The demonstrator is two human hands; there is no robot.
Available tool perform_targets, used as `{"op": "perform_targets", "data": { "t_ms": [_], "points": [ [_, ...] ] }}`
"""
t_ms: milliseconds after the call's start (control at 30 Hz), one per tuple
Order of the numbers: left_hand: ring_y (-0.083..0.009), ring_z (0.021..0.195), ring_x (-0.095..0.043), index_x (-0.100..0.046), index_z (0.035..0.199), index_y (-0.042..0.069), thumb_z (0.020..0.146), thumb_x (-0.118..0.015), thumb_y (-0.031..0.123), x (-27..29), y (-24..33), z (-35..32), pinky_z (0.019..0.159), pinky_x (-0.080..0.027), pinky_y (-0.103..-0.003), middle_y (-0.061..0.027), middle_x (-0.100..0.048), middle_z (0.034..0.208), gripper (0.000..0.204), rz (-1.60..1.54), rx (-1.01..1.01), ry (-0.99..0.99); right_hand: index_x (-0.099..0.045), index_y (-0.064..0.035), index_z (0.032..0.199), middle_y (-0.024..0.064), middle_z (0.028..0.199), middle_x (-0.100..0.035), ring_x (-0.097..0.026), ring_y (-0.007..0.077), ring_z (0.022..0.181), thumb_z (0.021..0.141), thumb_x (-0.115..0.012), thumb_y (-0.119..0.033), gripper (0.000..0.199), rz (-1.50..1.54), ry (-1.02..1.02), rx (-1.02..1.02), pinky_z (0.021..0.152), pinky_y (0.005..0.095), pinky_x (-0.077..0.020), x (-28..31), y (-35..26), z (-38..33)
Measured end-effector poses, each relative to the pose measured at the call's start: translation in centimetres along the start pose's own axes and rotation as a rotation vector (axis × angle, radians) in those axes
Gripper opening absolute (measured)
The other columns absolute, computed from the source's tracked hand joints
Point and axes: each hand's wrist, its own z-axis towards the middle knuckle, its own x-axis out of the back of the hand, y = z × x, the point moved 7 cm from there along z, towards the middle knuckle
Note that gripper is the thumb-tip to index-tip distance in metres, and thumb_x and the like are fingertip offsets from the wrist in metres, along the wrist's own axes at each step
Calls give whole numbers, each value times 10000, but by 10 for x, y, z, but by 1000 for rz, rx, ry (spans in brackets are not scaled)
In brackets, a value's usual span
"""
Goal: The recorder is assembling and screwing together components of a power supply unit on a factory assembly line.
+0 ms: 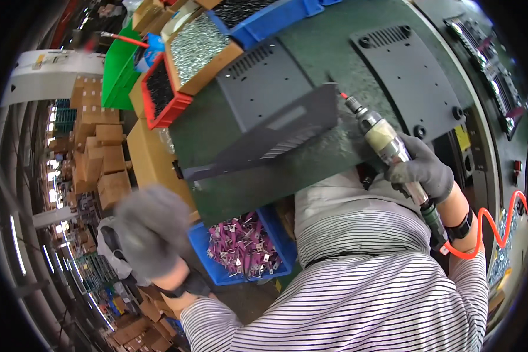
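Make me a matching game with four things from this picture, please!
Things:
1. power screwdriver
2. purple parts
3. hose
4. left hand

Places, colours and states:
A. heaped in the blue bin
B. blurry, in a grey glove
C. orange-red and wavy
D. gripped by the right hand

Right pairs: 1-D, 2-A, 3-C, 4-B

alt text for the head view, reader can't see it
A gloved right hand holds a power driver with an orange-red hose at a dark green table bearing three grey panels, one tilted up. The gloved left hand, blurred, is left of a blue bin of purple parts.
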Motion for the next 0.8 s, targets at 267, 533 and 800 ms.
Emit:
{"op": "perform_targets", "data": {
  "t_ms": [267,533,800],
  "points": [
    [-60,556,-448,-581,958,12,915,-499,250,-123,-151,1,463,-343,-202,-4,-561,724,254,-112,694,139,-476,36,1193,12,775,-561,-533,87,647,578,-790,-129,710,-4,-244,161,584,245,-456,14,10,-79],
    [-48,546,-384,-547,1091,35,942,-484,245,-215,-200,40,451,-318,-180,32,-583,792,265,-821,701,-37,-465,20,1220,22,843,-555,-527,102,726,587,-798,-165,739,84,-121,98,677,252,-454,35,57,-125],
    [-30,565,-462,-566,1053,29,931,-512,269,-238,-196,46,460,-366,-161,28,-542,753,275,-689,706,-48,-473,13,1213,25,865,-546,-518,113,758,594,-792,-205,730,197,-109,134,701,254,-438,47,70,-139]
  ]
}}
